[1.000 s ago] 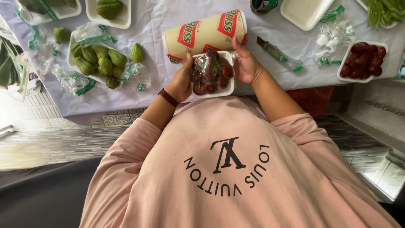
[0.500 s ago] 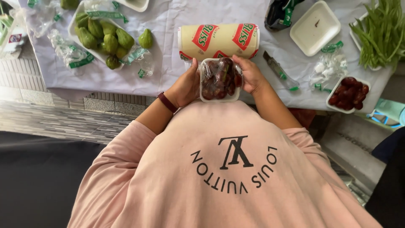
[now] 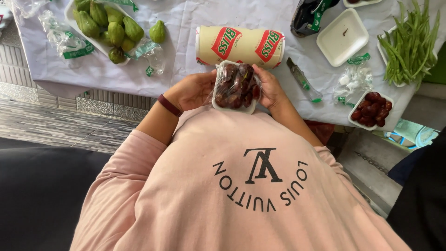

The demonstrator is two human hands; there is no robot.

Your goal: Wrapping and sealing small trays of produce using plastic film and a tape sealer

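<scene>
I grip the wrapped tray of dark fruit [image 3: 236, 87] between my left hand [image 3: 193, 90] and right hand [image 3: 271, 88]; the film roll [image 3: 240, 45] lies crosswise just beyond both.

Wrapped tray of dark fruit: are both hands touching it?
Touching. The head view shows the left hand and right hand gripping opposite sides of the wrapped tray, fingers on its film.

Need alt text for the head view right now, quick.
Both hands, left hand and right hand, hold a white foam tray of dark red fruits wrapped in clear film over a white-covered table, in front of a cream roll of cling film.
</scene>
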